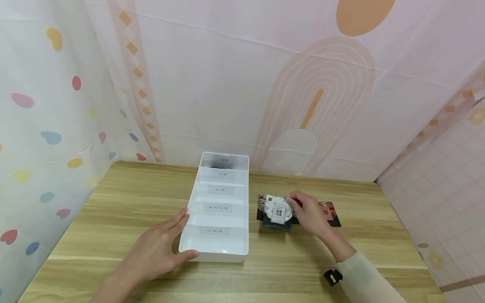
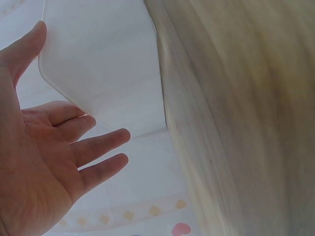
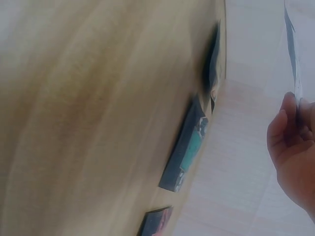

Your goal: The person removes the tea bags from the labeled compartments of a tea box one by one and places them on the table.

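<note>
My right hand [image 1: 310, 214] pinches the upper right edge of a flat tea bag sachet [image 1: 279, 213], white-patterned above and dark below. It is held above the table; in the right wrist view the sachet [image 3: 291, 49] appears edge-on. My left hand [image 1: 155, 248] rests at the near left corner of a long white compartment box [image 1: 219, 257], thumb at the front wall and fingers along the left side. In the left wrist view those fingers [image 2: 101, 147] are extended and spread. Labelled dividers split the box, and something dark [image 1: 219, 166] lies in its farthest compartment.
More dark sachets lie on the wooden table [image 1: 132, 202] behind and beside the held one, including one with a red label [image 1: 328, 211] and one with a teal label [image 3: 192, 151]. A small black object [image 1: 333, 277] shows by the right sleeve. Patterned cloth [image 1: 212, 84] hangs behind.
</note>
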